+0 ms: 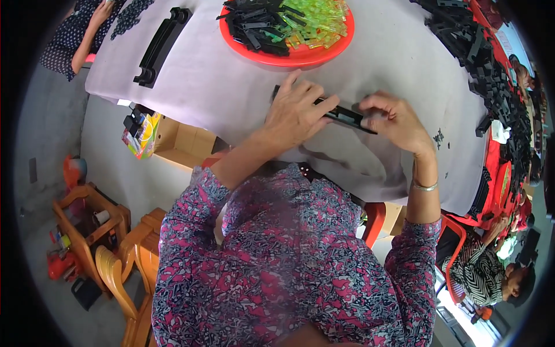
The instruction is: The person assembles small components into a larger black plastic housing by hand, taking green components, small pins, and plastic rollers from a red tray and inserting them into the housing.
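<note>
A long, narrow black plastic part (pixel 348 117) lies slantwise just above the cloth near the table's front edge. My left hand (pixel 296 113) is closed around its left and middle portion, hiding much of it. At its right end is my right hand (pixel 399 122), fingers curved, thumb and forefinger apart. The thumb tip is against or very close to the part; contact is hard to make out. No piece shows between those fingers. Beyond my hands stands a red plastic bowl (pixel 289 61) of black strips (pixel 252 30) and yellow-green clear pieces (pixel 318 24).
A longer black part (pixel 162 47) lies at the left. Black pieces (pixel 477 55) are heaped along the right edge, with tiny black bits (pixel 439 137) nearer. Wooden chairs (pixel 130 260) stand lower left. One person (pixel 72 34) sits far left, another (pixel 483 266) at lower right.
</note>
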The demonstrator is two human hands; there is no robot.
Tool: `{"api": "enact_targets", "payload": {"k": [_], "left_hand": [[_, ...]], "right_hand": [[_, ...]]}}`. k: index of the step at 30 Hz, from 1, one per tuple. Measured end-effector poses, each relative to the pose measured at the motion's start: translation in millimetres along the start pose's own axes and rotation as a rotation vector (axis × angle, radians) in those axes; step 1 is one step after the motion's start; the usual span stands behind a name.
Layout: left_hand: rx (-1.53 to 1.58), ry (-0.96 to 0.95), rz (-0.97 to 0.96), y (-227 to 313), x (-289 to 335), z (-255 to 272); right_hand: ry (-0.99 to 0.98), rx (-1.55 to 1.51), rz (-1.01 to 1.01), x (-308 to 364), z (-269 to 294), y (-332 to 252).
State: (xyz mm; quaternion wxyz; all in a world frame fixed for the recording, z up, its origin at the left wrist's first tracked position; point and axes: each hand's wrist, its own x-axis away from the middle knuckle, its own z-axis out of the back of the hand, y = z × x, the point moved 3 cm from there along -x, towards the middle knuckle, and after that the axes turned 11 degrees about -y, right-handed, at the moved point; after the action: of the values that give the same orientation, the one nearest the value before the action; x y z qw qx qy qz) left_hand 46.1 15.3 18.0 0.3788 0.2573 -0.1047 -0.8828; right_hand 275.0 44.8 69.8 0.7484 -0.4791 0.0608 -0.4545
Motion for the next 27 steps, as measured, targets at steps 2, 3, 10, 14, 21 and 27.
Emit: {"api": "enact_targets", "payload": {"k": [2,3,10,14,21,27], "left_hand": [[0.008,-0.005,-0.005,0,-1,-1],[0.012,-0.005,-0.005,0,-1,0],[0.032,0.017,-0.031,0,-1,-3],[0.056,0.032,-0.039,2,-4,-2],[0.059,0.065,-0.036,3,3,1],[0.052,0.054,-0.051,5,5,2]], "right_hand": [[0.02,0.089,0.024,-10,11,-3],[0.081,-0.054,0.085,-16,16,-3],[0.405,0.053,0.199,-101,35,-12],[0.52,0.315,0.292,-136,44,-6],[0.381,0.482,0.188,-157,40,-14],[0.372,0.592,0.093,-158,36,-25]]}}
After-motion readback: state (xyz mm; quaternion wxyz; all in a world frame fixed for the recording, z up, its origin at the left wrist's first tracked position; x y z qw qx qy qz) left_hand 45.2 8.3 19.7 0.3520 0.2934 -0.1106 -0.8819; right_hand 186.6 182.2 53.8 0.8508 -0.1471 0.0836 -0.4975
